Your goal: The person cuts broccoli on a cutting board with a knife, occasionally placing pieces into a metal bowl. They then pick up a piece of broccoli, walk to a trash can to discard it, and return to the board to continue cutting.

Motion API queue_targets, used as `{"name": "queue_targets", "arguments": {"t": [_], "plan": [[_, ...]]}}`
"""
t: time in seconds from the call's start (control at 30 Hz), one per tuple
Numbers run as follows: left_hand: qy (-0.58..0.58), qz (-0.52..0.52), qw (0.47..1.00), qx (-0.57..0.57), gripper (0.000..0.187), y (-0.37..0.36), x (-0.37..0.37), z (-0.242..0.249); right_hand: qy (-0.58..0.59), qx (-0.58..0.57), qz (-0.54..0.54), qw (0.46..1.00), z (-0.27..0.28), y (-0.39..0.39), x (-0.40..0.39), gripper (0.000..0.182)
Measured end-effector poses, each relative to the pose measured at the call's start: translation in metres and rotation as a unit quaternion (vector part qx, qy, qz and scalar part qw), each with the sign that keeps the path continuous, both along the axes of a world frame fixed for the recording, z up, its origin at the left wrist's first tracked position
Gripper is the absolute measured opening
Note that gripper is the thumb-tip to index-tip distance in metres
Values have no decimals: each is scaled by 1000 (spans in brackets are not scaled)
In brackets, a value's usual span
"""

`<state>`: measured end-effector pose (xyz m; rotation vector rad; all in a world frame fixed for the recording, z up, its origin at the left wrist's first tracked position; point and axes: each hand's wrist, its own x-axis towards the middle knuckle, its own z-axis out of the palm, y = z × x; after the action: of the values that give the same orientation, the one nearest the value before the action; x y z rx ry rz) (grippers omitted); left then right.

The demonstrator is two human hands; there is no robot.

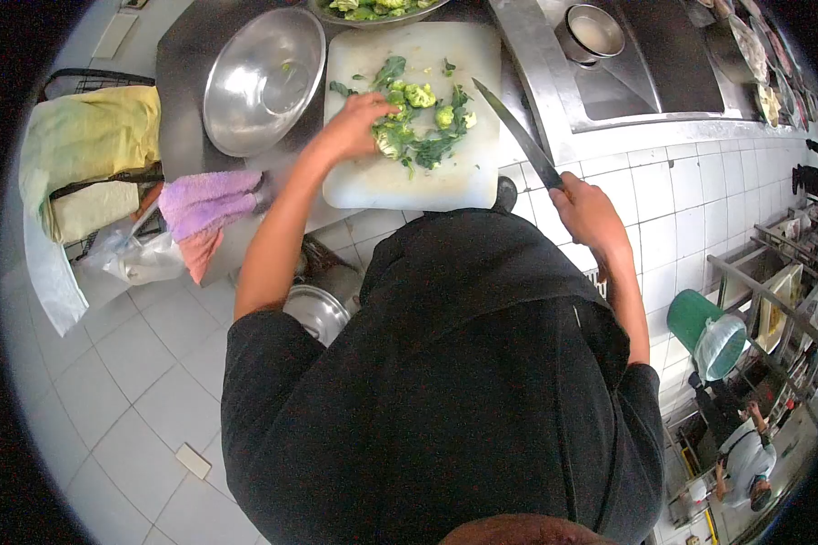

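A white cutting board [364,186] lies in front of me with light green broccoli florets [419,95] and dark leafy trimmings [432,151] scattered over its middle. On the left side of the pile, my left hand [359,127] has its fingers curled around a broccoli floret [387,142]. My right hand [587,209] is wrapped round the handle of a long kitchen knife [523,134]. The blade points up and left, its tip just over the board's right edge, apart from the florets.
A large steel bowl [264,82] with a small green scrap stands left of the board. Another bowl [382,13] of green pieces is behind it. A steel pot [594,33] sits back right. Purple cloth [209,202] hangs at left. A person [745,459] is far right, near a green bin [695,318].
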<state>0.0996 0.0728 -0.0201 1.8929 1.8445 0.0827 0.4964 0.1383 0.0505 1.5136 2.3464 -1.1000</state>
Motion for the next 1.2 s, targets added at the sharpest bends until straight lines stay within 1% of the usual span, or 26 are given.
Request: {"name": "queue_targets", "arguments": {"t": [0.07, 0.1, 0.13, 0.23, 0.33, 0.43, 0.53, 0.63, 0.73, 0.83, 0.93, 1.07, 1.17, 1.2], "plan": [[-21, 13, 1000, 18, 62, -23, 2, -26, -3, -18, 2, 1000, 3, 0, -1, 26], [-31, 20, 999, 28, 59, -30, 5, -27, -5, -27, 2, 1000, 3, 1, -3, 26], [-44, 60, 997, 35, 55, -36, 9, -29, -7, -28, 7, 1000, 3, 3, -4, 26], [-51, 130, 990, 30, 54, -46, 5, -31, -14, -39, 10, 999, 2, 4, -7, 26], [-48, 161, 985, -28, 56, -47, -9, -30, -5, -50, -8, 999, -2, 5, -12, 27], [-131, 169, 972, 94, 60, -35, -14, -38, 13, -60, -33, 998, -10, 3, -12, 28], [-107, 148, 971, 152, 59, 0, 2, -43, 12, -73, -48, 996, -15, 1, -17, 28], [-34, 120, 988, 96, 62, 33, 13, -56, 10, -65, -35, 997, -26, 1, -16, 28], [8, 106, 994, 32, 55, 53, 20, -58, 4, -71, -43, 997, -27, 0, -14, 28], [19, 86, 996, 33, 44, 69, 12, -63, 24, -56, -56, 997, -30, -4, -10, 27], [-21, 112, 991, 77, 32, 74, -1, -64, 42, -37, -66, 996, -36, -7, -3, 27], [-62, 133, 980, 135, 29, 73, -20, -64, 50, -61, -94, 992, -33, -9, -2, 28], [-116, 206, 963, 130, 26, 75, -25, -52, 43, -65, -85, 993, -36, -7, 0, 29], [-155, 234, 952, 125, 26, 79, -27, -41, 41, -61, -79, 994, -36, -5, 0, 29]]}}
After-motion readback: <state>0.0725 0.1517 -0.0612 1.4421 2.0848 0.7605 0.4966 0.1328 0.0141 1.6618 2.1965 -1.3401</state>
